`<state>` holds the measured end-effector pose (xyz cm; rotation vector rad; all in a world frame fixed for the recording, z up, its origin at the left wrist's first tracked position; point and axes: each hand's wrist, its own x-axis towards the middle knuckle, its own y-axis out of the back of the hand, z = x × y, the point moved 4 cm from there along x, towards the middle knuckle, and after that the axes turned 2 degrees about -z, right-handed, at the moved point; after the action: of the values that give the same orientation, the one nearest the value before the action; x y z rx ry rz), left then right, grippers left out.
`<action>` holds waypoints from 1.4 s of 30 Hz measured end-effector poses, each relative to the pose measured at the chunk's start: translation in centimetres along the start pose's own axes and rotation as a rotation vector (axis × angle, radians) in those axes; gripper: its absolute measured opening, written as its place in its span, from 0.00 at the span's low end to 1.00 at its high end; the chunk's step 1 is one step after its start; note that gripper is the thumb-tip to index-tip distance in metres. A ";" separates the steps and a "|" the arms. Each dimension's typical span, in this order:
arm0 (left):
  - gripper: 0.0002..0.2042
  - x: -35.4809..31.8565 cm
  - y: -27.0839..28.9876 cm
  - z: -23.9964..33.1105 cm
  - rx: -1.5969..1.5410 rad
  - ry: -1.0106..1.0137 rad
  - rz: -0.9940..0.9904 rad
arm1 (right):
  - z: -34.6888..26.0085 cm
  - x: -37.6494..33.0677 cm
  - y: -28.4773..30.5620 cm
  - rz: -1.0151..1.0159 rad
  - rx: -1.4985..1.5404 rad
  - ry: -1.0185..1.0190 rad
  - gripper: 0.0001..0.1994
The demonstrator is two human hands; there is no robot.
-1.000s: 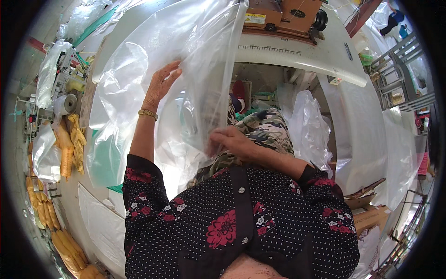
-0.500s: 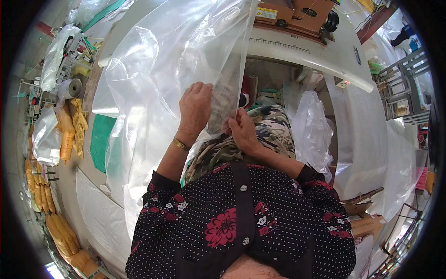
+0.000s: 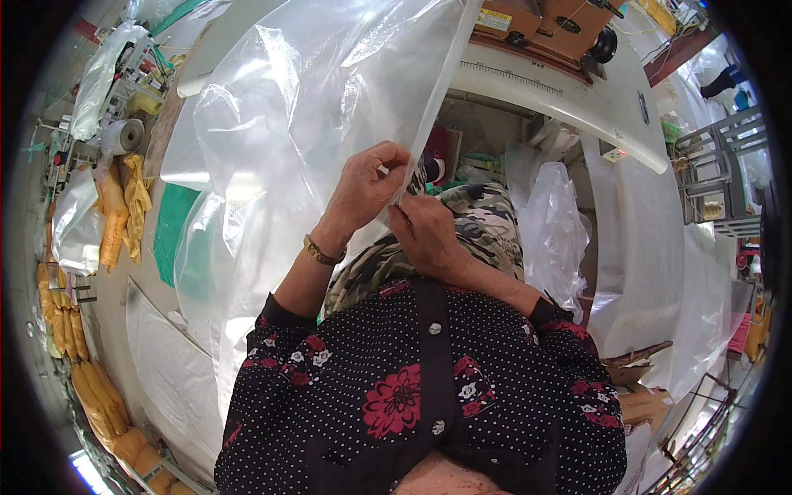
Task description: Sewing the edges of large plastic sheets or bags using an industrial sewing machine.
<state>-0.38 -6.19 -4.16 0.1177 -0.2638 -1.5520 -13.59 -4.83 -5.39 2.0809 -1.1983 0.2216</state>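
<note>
A large sheet of clear plastic film (image 3: pixel 272 124) spreads over the table and hangs down across my lap, its straight folded edge running up toward the sewing machine. My left hand (image 3: pixel 373 183), with a gold watch on the wrist, pinches this edge between thumb and fingers. Just below and to its right, my right hand (image 3: pixel 427 233) is closed on the corner of the same film. The two hands are almost touching. My fingertips partly hide the gripped corner.
A brown sewing machine (image 3: pixel 561 29) stands on the white table (image 3: pixel 569 95) with a ruler scale along its edge. More plastic film (image 3: pixel 557 231) hangs at the right, near a grey metal rack (image 3: pixel 718 157). Yellow bundles (image 3: pixel 103 396) lie at the left, below a film roll (image 3: pixel 124 136).
My left hand has moved right to the film's edge and now pinches it. My right hand has shifted slightly down, closer to the left. The view has tilted a little.
</note>
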 end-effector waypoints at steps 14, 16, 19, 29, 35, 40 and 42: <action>0.07 -0.7 -0.3 0.2 0.137 -0.029 0.155 | 1.4 0.6 -1.3 -0.154 -0.108 0.102 0.05; 0.06 -0.7 0.0 0.6 0.338 -0.066 0.219 | 2.6 0.9 -1.5 -0.162 -0.098 0.183 0.07; 0.02 -0.8 1.7 2.6 0.616 -0.155 0.340 | 4.7 2.8 -1.6 -0.248 -0.103 0.234 0.09; 0.05 1.4 4.1 15.7 0.941 -0.505 -0.074 | 2.0 19.8 -7.9 0.080 0.229 0.060 0.14; 0.04 1.1 1.2 6.3 1.176 -0.320 -0.261 | 3.8 15.1 -10.9 0.345 0.164 0.534 0.16; 0.03 0.9 -0.4 -1.5 0.959 -0.274 -0.003 | 13.6 9.4 -6.7 -0.313 -0.137 0.053 0.13; 0.03 0.9 -1.0 -2.9 0.801 -0.301 0.185 | 14.9 9.7 -1.9 -0.360 -0.286 0.005 0.12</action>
<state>-0.66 -7.41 -7.17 0.4718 -1.0968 -1.1998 -9.57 -20.64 -12.71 1.9940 -0.7796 -0.1075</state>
